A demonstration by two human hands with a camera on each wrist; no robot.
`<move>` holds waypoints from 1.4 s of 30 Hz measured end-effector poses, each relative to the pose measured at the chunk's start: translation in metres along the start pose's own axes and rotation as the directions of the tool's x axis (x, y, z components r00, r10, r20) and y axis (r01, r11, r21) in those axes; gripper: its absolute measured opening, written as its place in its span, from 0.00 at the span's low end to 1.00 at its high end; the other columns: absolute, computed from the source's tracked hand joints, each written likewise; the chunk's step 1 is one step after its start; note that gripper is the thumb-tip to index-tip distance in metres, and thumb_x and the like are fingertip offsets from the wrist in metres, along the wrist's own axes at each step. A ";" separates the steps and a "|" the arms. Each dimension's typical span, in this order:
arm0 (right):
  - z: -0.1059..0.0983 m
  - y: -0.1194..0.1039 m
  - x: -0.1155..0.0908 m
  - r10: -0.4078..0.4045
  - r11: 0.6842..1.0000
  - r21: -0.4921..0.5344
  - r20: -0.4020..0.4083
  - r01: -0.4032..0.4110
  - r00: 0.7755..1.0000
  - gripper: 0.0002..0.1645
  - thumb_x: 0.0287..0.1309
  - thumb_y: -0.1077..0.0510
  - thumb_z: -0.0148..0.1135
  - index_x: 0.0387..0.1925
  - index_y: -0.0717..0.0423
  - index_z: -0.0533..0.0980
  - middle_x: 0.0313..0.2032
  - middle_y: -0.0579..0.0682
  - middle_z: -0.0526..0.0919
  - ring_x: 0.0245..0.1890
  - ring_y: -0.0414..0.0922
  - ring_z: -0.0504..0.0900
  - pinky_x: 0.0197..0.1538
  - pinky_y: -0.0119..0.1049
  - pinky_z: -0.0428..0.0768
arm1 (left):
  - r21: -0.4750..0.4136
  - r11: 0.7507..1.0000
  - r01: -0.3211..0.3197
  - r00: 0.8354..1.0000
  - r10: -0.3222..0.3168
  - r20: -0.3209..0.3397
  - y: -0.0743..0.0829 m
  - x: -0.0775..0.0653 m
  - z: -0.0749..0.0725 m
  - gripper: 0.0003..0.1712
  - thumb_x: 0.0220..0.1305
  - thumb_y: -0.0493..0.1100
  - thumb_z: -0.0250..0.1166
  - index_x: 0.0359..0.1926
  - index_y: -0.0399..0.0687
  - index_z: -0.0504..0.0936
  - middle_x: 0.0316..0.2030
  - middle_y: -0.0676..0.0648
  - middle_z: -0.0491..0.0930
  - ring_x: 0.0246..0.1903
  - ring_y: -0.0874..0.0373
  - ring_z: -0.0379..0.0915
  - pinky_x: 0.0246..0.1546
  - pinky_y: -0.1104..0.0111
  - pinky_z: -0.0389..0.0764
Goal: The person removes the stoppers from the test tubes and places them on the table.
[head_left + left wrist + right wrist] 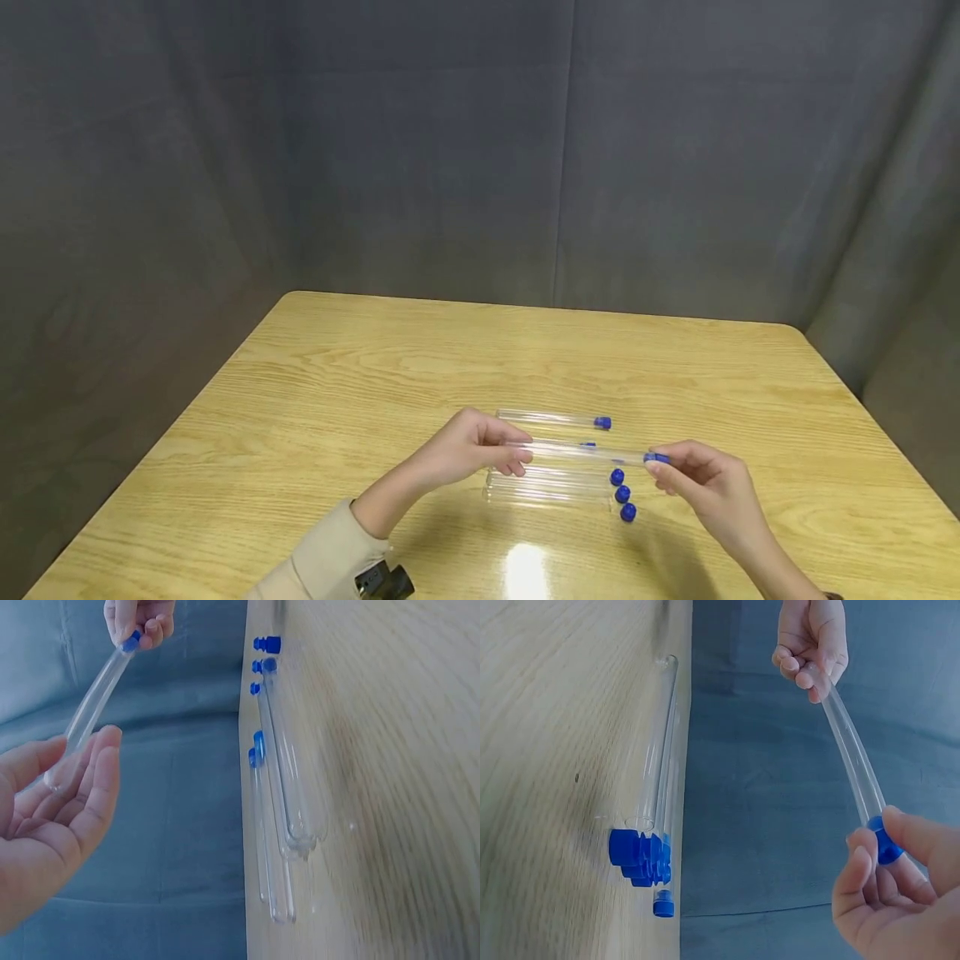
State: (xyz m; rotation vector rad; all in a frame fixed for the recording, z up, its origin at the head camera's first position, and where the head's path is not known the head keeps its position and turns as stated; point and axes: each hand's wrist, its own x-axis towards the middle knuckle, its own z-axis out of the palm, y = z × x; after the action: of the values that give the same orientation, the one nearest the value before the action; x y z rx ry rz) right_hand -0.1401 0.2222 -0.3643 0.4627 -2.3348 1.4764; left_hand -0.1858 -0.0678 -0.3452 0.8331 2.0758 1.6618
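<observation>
A clear test tube (577, 451) is held up nearly level above the table between both hands. My left hand (476, 448) grips its rounded end, thumb on one side and fingers on the other. At its mouth sits a blue stopper (885, 844), pinched between the thumb and fingers of my right hand (712, 487). Below, several uncapped tubes (551, 490) lie side by side, partly hidden by the held one. Loose blue stoppers (622, 494) stand in a line near their open ends. Farther back lies a tube with a blue stopper (603, 423) in its end.
The wooden table (360, 375) has rounded far corners. A dark grey curtain (420, 167) hangs behind it and at both sides. A black device (384, 581) is strapped at the left sleeve (330, 550). Light glares off the tabletop in front of the tubes.
</observation>
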 end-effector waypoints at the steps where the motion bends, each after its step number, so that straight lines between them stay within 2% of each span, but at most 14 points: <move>1: 0.000 0.000 0.001 -0.012 1.000 0.005 0.007 0.012 1.000 0.05 0.48 0.74 0.60 0.30 0.69 0.77 0.21 0.45 0.79 0.19 0.39 0.77 0.23 0.30 0.77 | 0.002 1.000 -0.003 1.000 0.003 0.007 0.000 0.000 -0.001 0.15 0.59 0.36 0.59 0.45 0.28 0.77 0.32 0.37 0.81 0.31 0.46 0.78 0.35 0.63 0.78; 6: -0.002 0.003 0.002 -0.026 0.999 0.042 0.077 0.023 0.997 0.05 0.49 0.74 0.59 0.31 0.69 0.77 0.22 0.43 0.79 0.20 0.40 0.78 0.24 0.32 0.77 | -0.027 0.999 -0.031 0.998 0.032 0.054 -0.001 -0.002 -0.006 0.15 0.60 0.34 0.58 0.46 0.26 0.76 0.36 0.36 0.80 0.32 0.50 0.79 0.37 0.58 0.77; 11: -0.004 0.004 0.003 0.001 0.997 0.070 0.127 -0.010 0.992 0.05 0.52 0.72 0.57 0.33 0.70 0.76 0.24 0.43 0.80 0.23 0.39 0.78 0.27 0.32 0.78 | -0.044 0.998 -0.051 0.995 0.055 0.081 -0.003 -0.003 -0.009 0.15 0.60 0.33 0.57 0.46 0.25 0.75 0.36 0.33 0.79 0.33 0.45 0.78 0.37 0.52 0.75; 17: -0.007 0.005 0.004 0.009 0.991 0.128 0.187 -0.033 0.982 0.06 0.54 0.72 0.55 0.35 0.70 0.76 0.27 0.45 0.81 0.25 0.39 0.79 0.30 0.31 0.78 | -0.048 0.995 -0.083 0.989 0.089 0.120 -0.005 -0.003 -0.011 0.16 0.61 0.32 0.56 0.47 0.23 0.74 0.36 0.32 0.78 0.33 0.43 0.77 0.37 0.52 0.75; 24: -0.012 0.009 0.004 -0.065 0.957 0.291 0.284 -0.021 0.957 0.11 0.55 0.75 0.50 0.38 0.67 0.77 0.29 0.48 0.81 0.27 0.39 0.79 0.32 0.31 0.78 | -0.060 0.994 -0.086 0.981 0.095 0.167 -0.003 -0.004 -0.013 0.15 0.61 0.32 0.56 0.46 0.23 0.74 0.34 0.30 0.78 0.30 0.54 0.78 0.37 0.50 0.75; 29: -0.015 0.012 0.005 -0.083 0.941 0.335 0.351 -0.042 0.933 0.15 0.56 0.75 0.49 0.38 0.62 0.78 0.28 0.48 0.81 0.27 0.39 0.79 0.33 0.31 0.78 | -0.065 0.995 -0.072 0.977 0.083 0.196 -0.002 -0.005 -0.013 0.15 0.60 0.31 0.56 0.47 0.24 0.74 0.34 0.31 0.78 0.29 0.58 0.78 0.37 0.50 0.75; 31: -0.016 0.013 0.005 -0.091 0.936 0.349 0.373 -0.049 0.923 0.16 0.56 0.75 0.49 0.39 0.60 0.78 0.28 0.48 0.81 0.28 0.39 0.79 0.34 0.31 0.78 | -0.076 0.995 -0.070 0.975 0.084 0.206 -0.003 -0.005 -0.014 0.15 0.60 0.31 0.56 0.47 0.24 0.74 0.35 0.31 0.79 0.30 0.55 0.79 0.37 0.48 0.74; 37: -0.018 0.015 0.006 -0.113 0.904 0.418 0.430 -0.086 0.895 0.18 0.57 0.76 0.46 0.40 0.60 0.78 0.31 0.47 0.81 0.30 0.38 0.79 0.35 0.32 0.78 | -0.101 0.992 -0.071 0.973 0.092 0.212 -0.005 -0.005 -0.015 0.15 0.61 0.30 0.55 0.47 0.21 0.73 0.35 0.31 0.78 0.33 0.37 0.76 0.37 0.45 0.72; 40: -0.019 0.015 0.007 -0.097 0.910 0.405 0.425 -0.093 0.900 0.17 0.58 0.75 0.46 0.40 0.61 0.78 0.30 0.47 0.81 0.29 0.38 0.79 0.35 0.32 0.78 | -0.103 0.993 -0.062 0.977 0.082 0.196 -0.006 -0.005 -0.015 0.15 0.61 0.31 0.55 0.47 0.22 0.73 0.35 0.31 0.78 0.34 0.33 0.74 0.37 0.44 0.72; 42: -0.018 0.014 0.007 -0.073 0.919 0.382 0.405 -0.096 0.911 0.15 0.57 0.75 0.48 0.39 0.63 0.78 0.29 0.47 0.81 0.29 0.39 0.79 0.35 0.32 0.78 | -0.099 0.993 -0.061 0.979 0.079 0.187 -0.006 -0.004 -0.015 0.15 0.61 0.31 0.55 0.47 0.23 0.74 0.34 0.31 0.78 0.33 0.34 0.74 0.37 0.45 0.72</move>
State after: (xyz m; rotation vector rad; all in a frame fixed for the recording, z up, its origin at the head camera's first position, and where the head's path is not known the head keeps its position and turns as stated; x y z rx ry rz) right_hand -0.1506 0.2442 -0.3653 0.9531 -2.3259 2.0354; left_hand -0.1933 -0.0828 -0.3477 1.0030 1.8467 1.6302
